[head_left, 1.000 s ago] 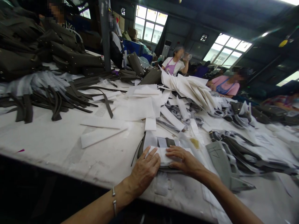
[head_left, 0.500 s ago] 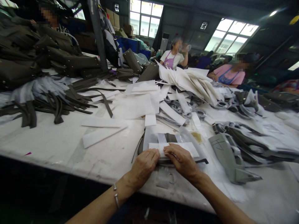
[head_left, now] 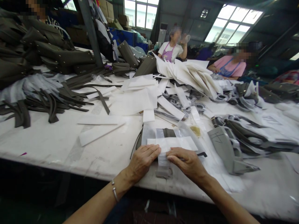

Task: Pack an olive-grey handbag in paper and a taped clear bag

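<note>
A white foam strip (head_left: 187,143) lies across a dark grey-brown strap piece (head_left: 168,133) on the table in front of me. Thin translucent wrapping (head_left: 163,160) is folded around the middle of the strip and hangs down over its near edge. My left hand (head_left: 143,161) grips the strip's near edge at the left, fingers pressed together. On the other side of the wrapping, my right hand (head_left: 185,160) is closed on the same edge, thumb below and fingers on top. The dark piece's ends stick out at both sides, and its underside is hidden.
Loose white foam strips (head_left: 100,133) lie at left, with dark straps (head_left: 51,105) beyond. Foam sheets (head_left: 187,74) are heaped at the back. A grey-green panel (head_left: 221,146) and dark bag parts (head_left: 247,133) lie at right. Two co-workers sit across the table; a metal post (head_left: 90,31) stands left.
The translucent wrapping now shows between my hands, folded down over the strip's near edge. My hands have moved slightly apart. The whole view has shifted a little.
</note>
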Demonstrator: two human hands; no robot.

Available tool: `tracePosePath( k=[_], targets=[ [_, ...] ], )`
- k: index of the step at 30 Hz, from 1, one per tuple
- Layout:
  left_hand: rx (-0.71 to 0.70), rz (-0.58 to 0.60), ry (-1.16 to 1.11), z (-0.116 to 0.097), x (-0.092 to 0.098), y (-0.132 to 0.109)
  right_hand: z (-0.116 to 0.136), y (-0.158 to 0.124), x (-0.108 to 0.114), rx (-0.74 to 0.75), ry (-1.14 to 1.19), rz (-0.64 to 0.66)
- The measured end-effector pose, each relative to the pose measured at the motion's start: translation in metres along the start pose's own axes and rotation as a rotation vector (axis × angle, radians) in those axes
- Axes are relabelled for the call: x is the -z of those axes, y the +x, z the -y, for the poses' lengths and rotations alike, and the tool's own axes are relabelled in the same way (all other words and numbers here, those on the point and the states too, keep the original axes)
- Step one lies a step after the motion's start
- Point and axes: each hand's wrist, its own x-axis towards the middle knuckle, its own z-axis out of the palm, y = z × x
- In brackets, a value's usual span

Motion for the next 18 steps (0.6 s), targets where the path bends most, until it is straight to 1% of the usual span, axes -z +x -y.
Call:
tracePosePath(
  k=[2,3,6,8,10,12,15,17,18],
  targets=[
    [-0.018,-0.014,-0.027,0.001,0.0,0.0,-0.002,0.002,0.0,-0.004,-0.054,-0.048],
    [-0.022,-0.02,-0.032,0.001,0.0,0.0,-0.003,0.004,-0.002,0.021,-0.088,-0.033],
    [-0.01,-0.037,-0.044,0.0,0.004,0.002,-0.004,0.006,-0.01,0.091,-0.211,0.087],
    [0.026,0.01,-0.076,-0.003,0.008,0.004,-0.005,0.005,-0.017,0.124,-0.301,0.112],
    [0.077,0.093,-0.112,-0.006,0.01,0.008,-0.006,0.004,-0.023,0.173,-0.364,0.084],
    [0.105,0.126,-0.102,-0.01,0.009,0.012,-0.007,0.002,-0.028,0.213,-0.399,0.042],
    [0.059,0.031,0.0,-0.014,0.001,0.015,-0.008,0.001,-0.03,0.213,-0.394,-0.02],
    [-0.001,-0.019,0.045,-0.014,-0.005,0.014,-0.006,-0.001,-0.024,0.195,-0.339,-0.021],
    [-0.025,-0.022,0.052,-0.014,-0.006,0.012,-0.005,-0.003,-0.019,0.189,-0.307,-0.015]
  ],
)
